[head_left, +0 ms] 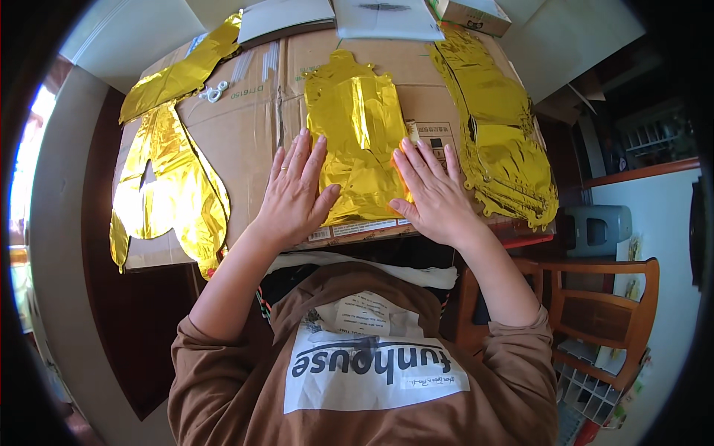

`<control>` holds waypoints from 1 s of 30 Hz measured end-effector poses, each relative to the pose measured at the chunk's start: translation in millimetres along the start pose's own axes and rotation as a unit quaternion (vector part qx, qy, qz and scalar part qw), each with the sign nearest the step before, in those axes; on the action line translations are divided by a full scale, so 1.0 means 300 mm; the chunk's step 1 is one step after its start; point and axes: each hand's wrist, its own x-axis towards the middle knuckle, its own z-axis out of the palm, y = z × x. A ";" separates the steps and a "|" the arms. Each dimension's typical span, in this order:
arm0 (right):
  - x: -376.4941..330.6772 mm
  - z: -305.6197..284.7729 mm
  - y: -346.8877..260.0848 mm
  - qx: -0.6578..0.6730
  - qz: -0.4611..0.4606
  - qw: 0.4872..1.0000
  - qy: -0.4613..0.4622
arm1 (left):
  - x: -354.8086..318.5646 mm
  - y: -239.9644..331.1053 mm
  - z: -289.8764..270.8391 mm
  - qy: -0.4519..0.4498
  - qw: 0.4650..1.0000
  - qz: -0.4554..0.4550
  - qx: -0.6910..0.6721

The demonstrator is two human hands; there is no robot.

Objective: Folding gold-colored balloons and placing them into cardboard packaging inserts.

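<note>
In the middle of the cardboard surface lies a flat gold foil balloon with a wavy, tabbed edge at its far end. My left hand rests on its left edge, fingers stretched forward and a ring on one of them. On the opposite edge is my right hand, its fingers also extended and slightly spread. Both thumbs point inward over the foil. Along the foil beside my right hand shows an orange strip, partly covered, and I cannot tell whether it is a reflection.
A gold foil piece and a two-legged foil piece lie at left, a long gold foil piece at right. Clear straws and a small white ringed item sit far left. Behind are white flat packs; a wooden chair stands right.
</note>
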 end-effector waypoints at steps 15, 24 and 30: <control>0.008 0.002 -0.002 -0.004 0.005 1.000 -0.010 | 0.080 0.051 -0.032 0.017 0.990 0.068 -0.118; 0.009 0.015 0.001 0.013 0.001 1.000 0.002 | 0.055 0.075 -0.092 0.006 0.994 0.048 -0.100; 0.004 0.015 0.007 0.006 -0.002 1.000 0.002 | -0.266 0.043 -0.310 -0.438 0.883 -0.141 -0.090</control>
